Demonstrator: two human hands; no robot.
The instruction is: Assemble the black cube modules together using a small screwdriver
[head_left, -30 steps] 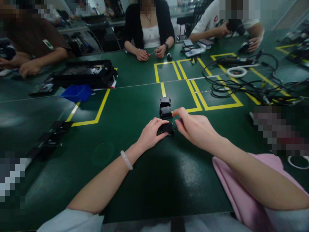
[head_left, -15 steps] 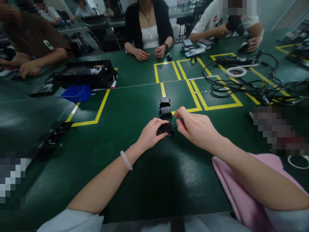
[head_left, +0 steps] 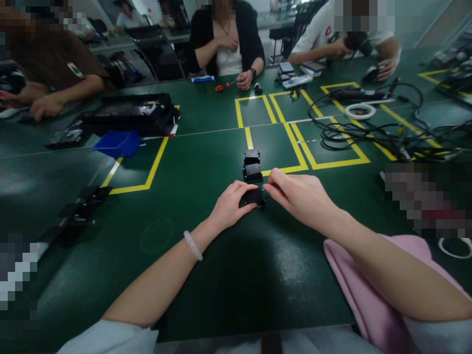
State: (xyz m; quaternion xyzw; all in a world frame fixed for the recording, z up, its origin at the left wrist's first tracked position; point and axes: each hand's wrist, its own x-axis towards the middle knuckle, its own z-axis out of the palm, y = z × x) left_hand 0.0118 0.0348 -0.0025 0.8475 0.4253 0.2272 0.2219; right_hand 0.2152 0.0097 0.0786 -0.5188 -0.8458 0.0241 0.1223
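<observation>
a black block [head_left: 254,196] (seemingly unfinished) is gripped by the left hand [head_left: 233,202]; a thin dark piece [head_left: 267,196] is pinched by the right hand [head_left: 297,194]; beyond, two similar blocks [head_left: 252,171] are lined up, progress unclear.

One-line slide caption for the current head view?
Left hand grips a black block on the green table, right hand close beside it.

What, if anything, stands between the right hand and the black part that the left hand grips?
No obstacle shows. Only a thin dark piece, too small to identify, appears between the right hand and the part. The left hand holds the part from the left.
</observation>
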